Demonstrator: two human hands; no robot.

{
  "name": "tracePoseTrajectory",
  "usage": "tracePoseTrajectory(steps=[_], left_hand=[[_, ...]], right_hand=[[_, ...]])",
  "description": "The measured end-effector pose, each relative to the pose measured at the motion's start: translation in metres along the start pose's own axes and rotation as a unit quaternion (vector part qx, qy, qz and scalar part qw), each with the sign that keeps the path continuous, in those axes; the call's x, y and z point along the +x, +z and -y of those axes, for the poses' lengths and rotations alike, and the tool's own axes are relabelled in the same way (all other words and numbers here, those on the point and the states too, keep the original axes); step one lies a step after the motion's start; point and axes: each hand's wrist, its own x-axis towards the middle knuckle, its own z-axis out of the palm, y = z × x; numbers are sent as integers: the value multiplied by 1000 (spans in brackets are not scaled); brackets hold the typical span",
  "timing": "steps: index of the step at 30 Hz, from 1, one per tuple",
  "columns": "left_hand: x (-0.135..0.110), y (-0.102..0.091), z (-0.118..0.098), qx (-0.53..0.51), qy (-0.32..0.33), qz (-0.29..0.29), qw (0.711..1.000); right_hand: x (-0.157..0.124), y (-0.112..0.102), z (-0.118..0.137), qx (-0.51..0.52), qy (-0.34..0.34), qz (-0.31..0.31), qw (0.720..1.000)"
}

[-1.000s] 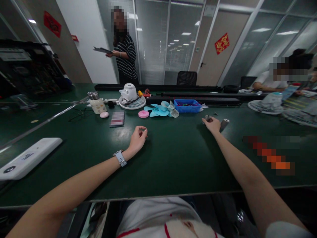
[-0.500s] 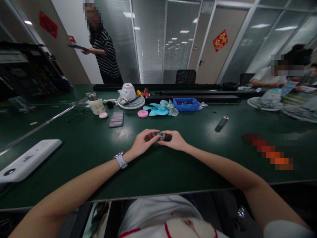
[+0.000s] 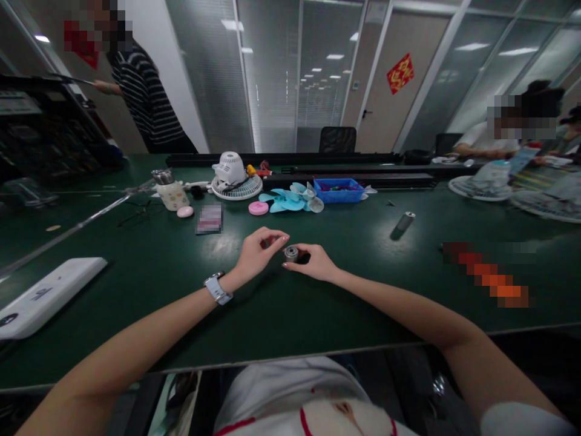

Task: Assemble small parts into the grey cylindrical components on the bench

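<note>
My right hand [image 3: 315, 263] grips a small silver metal cylinder [image 3: 291, 255], which looks like a small motor part with a ringed round top facing up. Thumb and forefinger hold it from its two sides, just over the green table. To the left and slightly above it is my left hand [image 3: 259, 251], thumb and forefinger brought together in a pinch, apart from the cylinder. Anything between those fingertips is too small to make out. A second silver cylinder [image 3: 403, 224] lies on the table farther right.
Behind my hands are light-blue fan blades [image 3: 290, 200], a blue tray [image 3: 338, 191], a pink round case [image 3: 258, 208] and a white fan head [image 3: 230, 169]. A white device [image 3: 54, 297] lies left, a blurred orange item [image 3: 490, 275] right. One person [image 3: 147, 103] stands behind the table; others sit far right.
My left hand has come off the cylinder and up a little, its fingers now pinched beside it. The right hand keeps hold. The standing person has moved left.
</note>
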Motion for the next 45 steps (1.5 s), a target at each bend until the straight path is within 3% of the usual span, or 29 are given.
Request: tracePoseTrajectory(steps=[3,6,9,13,18,23,28,32,34,35,38,41,43,45], left_hand=[[-2,-4,11,26,-24,-34,999],[-7,-2,28,65,-53,25,996],[-12,1,38,89,-57,89,990],[-13,3,39,105,-44,117,987],[-12,4,40,88,-53,103,989],[-6,5,48,24,-121,-1,992],[-2,4,53,-23,-162,-39,986],[-2,4,52,-46,-166,-50,984],[-3,5,52,-50,-165,-54,984],[-3,5,52,-51,-165,-56,983],[-3,5,52,-47,-166,-53,984],[-4,5,53,-42,-161,-54,985],[-4,6,52,-38,-155,-54,986],[-4,7,51,-33,-151,-52,987]], right_hand=[[-2,2,2,-5,3,-5,1000],[-3,3,0,7,3,-38,999],[4,-7,-13,25,14,-118,993],[24,-53,-57,-28,56,-265,962],[30,-134,-122,-177,194,-417,870],[14,-179,-157,-234,300,-437,815],[4,-191,-172,-215,349,-424,808],[10,-177,-154,-251,305,-462,794],[16,-153,-128,-295,226,-486,791],[19,-137,-112,-308,180,-476,804],[24,-77,-61,-297,65,-340,890],[22,-24,-21,-240,4,-143,960],[19,-2,-8,-201,-9,-29,979],[17,11,-4,-188,-7,31,982]])
